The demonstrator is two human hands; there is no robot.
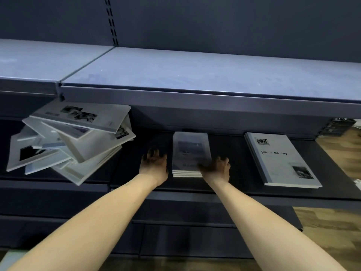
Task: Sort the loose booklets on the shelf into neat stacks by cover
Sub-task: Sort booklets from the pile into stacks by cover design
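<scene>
Dark blue-grey metal shelving unit fills the view, backed by a flat panel of the same colour with a slotted upright strip running down it. The upper shelf is made of two boards meeting at a seam on the left, its surface dusty and catching pale light, while the shelf below sits in shadow. Brown wood-look floor shows at the right and along the bottom edge.

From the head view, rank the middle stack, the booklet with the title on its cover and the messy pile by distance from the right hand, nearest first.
1. Middle stack: touching the right hand, on its left.
2. Titled booklet: to its right, apart.
3. Messy pile: far left, beyond the left hand.
</scene>
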